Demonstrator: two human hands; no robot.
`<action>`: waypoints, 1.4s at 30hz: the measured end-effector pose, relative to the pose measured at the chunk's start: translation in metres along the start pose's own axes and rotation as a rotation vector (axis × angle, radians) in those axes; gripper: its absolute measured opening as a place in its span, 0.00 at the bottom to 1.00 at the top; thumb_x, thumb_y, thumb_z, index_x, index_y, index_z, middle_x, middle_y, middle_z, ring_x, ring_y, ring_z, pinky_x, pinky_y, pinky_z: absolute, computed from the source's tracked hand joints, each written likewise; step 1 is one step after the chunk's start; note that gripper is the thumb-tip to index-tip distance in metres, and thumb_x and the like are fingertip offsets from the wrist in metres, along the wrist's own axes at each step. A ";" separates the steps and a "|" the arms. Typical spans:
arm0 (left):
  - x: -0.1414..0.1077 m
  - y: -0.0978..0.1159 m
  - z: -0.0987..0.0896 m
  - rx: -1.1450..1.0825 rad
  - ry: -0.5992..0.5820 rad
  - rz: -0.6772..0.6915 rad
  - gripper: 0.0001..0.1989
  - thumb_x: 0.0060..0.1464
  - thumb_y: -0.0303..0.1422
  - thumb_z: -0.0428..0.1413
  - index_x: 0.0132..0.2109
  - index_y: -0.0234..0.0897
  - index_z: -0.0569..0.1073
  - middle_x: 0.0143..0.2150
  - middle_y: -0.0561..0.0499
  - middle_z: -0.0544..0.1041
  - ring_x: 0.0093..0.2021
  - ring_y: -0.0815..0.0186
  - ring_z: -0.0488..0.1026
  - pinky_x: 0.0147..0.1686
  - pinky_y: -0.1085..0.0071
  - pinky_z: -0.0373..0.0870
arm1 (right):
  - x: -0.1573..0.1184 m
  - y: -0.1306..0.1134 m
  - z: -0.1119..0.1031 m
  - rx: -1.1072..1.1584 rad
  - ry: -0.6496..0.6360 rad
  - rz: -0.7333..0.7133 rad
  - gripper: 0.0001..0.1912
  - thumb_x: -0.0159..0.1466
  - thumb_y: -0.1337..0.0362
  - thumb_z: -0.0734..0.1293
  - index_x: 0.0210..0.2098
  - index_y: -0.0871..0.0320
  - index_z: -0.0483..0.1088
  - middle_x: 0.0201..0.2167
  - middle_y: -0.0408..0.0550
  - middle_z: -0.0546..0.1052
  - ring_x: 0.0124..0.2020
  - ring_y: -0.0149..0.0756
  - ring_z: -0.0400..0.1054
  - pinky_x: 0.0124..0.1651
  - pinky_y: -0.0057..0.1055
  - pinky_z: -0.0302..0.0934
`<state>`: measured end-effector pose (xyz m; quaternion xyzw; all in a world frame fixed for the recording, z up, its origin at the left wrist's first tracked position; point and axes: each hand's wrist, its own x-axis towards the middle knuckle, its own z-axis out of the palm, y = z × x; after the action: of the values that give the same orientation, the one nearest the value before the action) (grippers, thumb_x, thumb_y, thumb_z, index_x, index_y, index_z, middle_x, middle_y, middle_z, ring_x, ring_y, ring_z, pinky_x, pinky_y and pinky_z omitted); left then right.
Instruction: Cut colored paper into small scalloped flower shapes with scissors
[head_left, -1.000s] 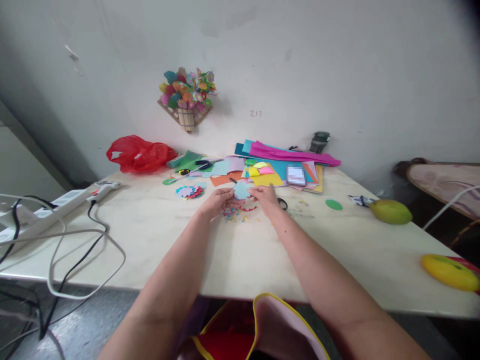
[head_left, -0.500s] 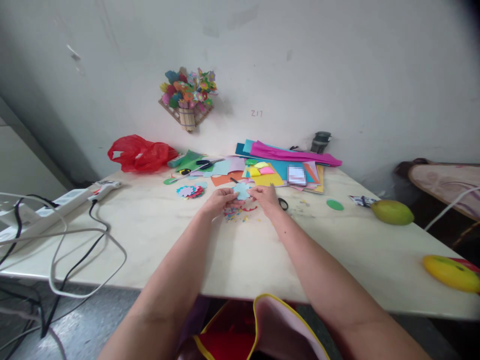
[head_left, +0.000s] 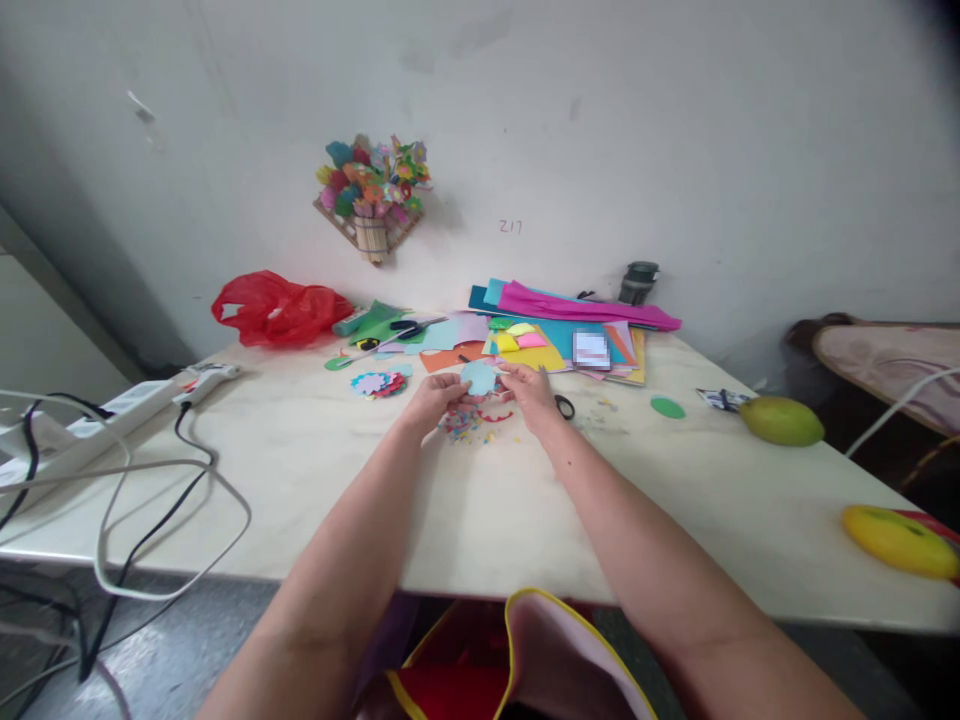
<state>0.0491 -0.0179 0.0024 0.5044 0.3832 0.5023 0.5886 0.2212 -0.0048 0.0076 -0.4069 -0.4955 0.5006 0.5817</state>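
Note:
A small light blue paper cutout (head_left: 478, 377) is held up between both hands, above the table. My left hand (head_left: 435, 400) pinches its left and lower edge. At the right edge, the closed fingertips of my right hand (head_left: 527, 390) grip the paper. Tiny coloured paper scraps (head_left: 466, 425) and a curled red strip (head_left: 496, 417) lie under the hands. Beside my right wrist is a black ring-shaped thing (head_left: 565, 407), partly hidden. A stack of scalloped paper cutouts (head_left: 379, 384) rests left of my left hand.
Coloured sheets (head_left: 551, 355), a magenta roll (head_left: 589, 305) and black-handled scissors (head_left: 407, 328) lie toward the wall. A red plastic bag (head_left: 281, 308) sits at the back left. Power strips (head_left: 135, 410) and cables are left; a green mango (head_left: 782, 421) and a yellow fruit-like object (head_left: 898, 541) are right.
The blue cutout has turned slightly between the fingers, and my right fingertips have shifted a little at its edge. The whole view has moved slightly.

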 end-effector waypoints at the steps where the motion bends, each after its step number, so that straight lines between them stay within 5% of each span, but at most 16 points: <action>1: 0.000 0.000 0.000 0.001 0.000 0.003 0.12 0.44 0.32 0.65 0.29 0.31 0.69 0.23 0.49 0.76 0.29 0.65 0.78 0.28 0.75 0.71 | 0.000 0.000 -0.001 0.006 -0.007 0.015 0.11 0.48 0.64 0.67 0.32 0.59 0.72 0.24 0.44 0.75 0.22 0.30 0.66 0.22 0.27 0.60; 14: -0.002 0.001 0.003 0.021 0.007 -0.044 0.12 0.43 0.32 0.66 0.28 0.31 0.70 0.25 0.49 0.77 0.27 0.65 0.77 0.28 0.73 0.72 | -0.002 0.004 0.000 -0.034 -0.129 0.015 0.15 0.45 0.52 0.72 0.20 0.58 0.70 0.18 0.42 0.70 0.20 0.30 0.63 0.20 0.27 0.57; 22: -0.004 0.001 0.005 0.039 -0.036 -0.062 0.14 0.42 0.34 0.66 0.29 0.32 0.69 0.25 0.47 0.78 0.30 0.62 0.78 0.29 0.72 0.73 | 0.000 0.007 -0.001 -0.137 -0.094 0.028 0.17 0.43 0.51 0.73 0.16 0.57 0.67 0.12 0.39 0.66 0.17 0.28 0.59 0.19 0.26 0.53; 42: -0.004 0.000 0.004 0.095 -0.032 -0.090 0.14 0.43 0.35 0.65 0.28 0.32 0.68 0.26 0.44 0.79 0.26 0.66 0.77 0.28 0.74 0.73 | -0.001 0.008 0.000 -0.206 -0.105 0.008 0.14 0.49 0.53 0.69 0.18 0.58 0.67 0.13 0.39 0.67 0.17 0.29 0.59 0.20 0.27 0.53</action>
<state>0.0524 -0.0225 0.0029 0.5218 0.4195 0.4484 0.5922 0.2198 -0.0047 -0.0008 -0.4397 -0.5724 0.4700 0.5081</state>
